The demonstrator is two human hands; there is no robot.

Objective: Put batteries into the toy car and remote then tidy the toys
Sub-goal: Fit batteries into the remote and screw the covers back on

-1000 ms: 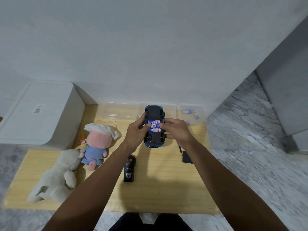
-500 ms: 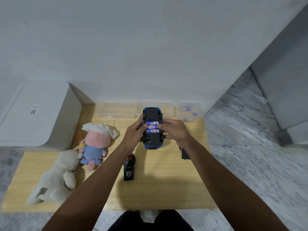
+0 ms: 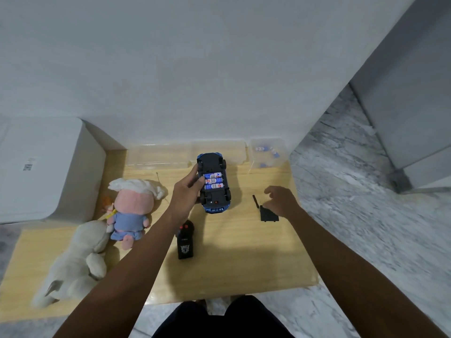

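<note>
Left hand [image 3: 186, 191] grips the upturned toy car [image 3: 214, 182] near the table's [image 3: 244, 264] back edge, three batteries [image 3: 213, 181] bare in its bay; right hand [image 3: 280, 200] hovers half-open and empty over the black cover [image 3: 267, 212] near the right edge, remote [image 3: 186, 240] lying mid-table. Risk: bay uncovered, so tilting the car could spill the cells, or the flat cover slips from the pinch. Can't tell battery polarity, whether the cover is touched, or the spare count in the clear tub [image 3: 268, 154] at the back right corner.
</note>
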